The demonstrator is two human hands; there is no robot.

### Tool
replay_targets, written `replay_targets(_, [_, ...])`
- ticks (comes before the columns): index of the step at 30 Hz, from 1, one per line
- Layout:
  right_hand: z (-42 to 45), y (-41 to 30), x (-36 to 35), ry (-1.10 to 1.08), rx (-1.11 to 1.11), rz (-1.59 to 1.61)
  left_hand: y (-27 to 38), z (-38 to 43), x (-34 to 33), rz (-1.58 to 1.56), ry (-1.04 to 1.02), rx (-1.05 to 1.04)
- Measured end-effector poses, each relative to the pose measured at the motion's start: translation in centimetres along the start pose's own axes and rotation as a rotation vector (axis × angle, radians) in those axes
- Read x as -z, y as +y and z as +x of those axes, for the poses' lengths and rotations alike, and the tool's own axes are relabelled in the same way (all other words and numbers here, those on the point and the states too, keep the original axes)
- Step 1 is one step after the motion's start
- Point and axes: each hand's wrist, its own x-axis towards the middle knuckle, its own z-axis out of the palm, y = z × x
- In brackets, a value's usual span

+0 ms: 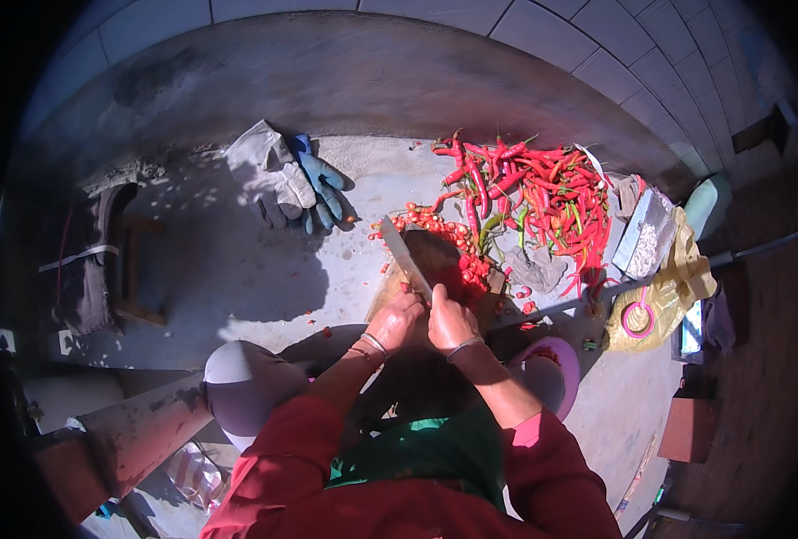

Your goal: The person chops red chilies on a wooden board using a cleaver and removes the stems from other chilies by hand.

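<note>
My right hand (449, 320) is closed around the handle of a kitchen knife (404, 252), whose blade points up and left over a wooden chopping board (386, 291). Beside the blade, my left hand (397, 320) has its fingers bent down at the board's near part, by a small red piece of chili; whether it grips the piece is hidden. Chopped red chili (469, 259) lies on and around the board's far and right edges. Beyond it to the right spreads a heap of whole red chilies (554, 195), with a few green ones among them.
Gray and blue work gloves (277, 175) lie at the back left. A crumpled gray cloth (537, 268) lies near the heap. At the right are a box with white contents (644, 239), a yellow bag (682, 269) and a pink tape ring (638, 319). A pink basin (569, 377) stands near my knee.
</note>
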Motion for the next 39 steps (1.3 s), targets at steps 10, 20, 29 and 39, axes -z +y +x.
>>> replay_targets(10, [-0.3, -0.2, -0.6, 0.026, -0.031, 0.003, 0.1, 0.5, 0.5, 0.123, 0.013, -0.052])
replay_targets(20, [-0.8, -0.9, -0.6, 0.057, -0.029, -0.004, 0.2, 0.1, 0.4, 0.093, -0.044, -0.004])
replay_targets(29, [-0.8, 0.0, -0.7, 0.025, -0.05, 0.07, 0.0, 0.2, -0.1, 0.119, -0.012, -0.014])
replay_targets(39, [-0.6, -1.4, 2.3, -0.054, -0.051, 0.05, 0.8, 0.2, 1.0, 0.045, -0.025, 0.069])
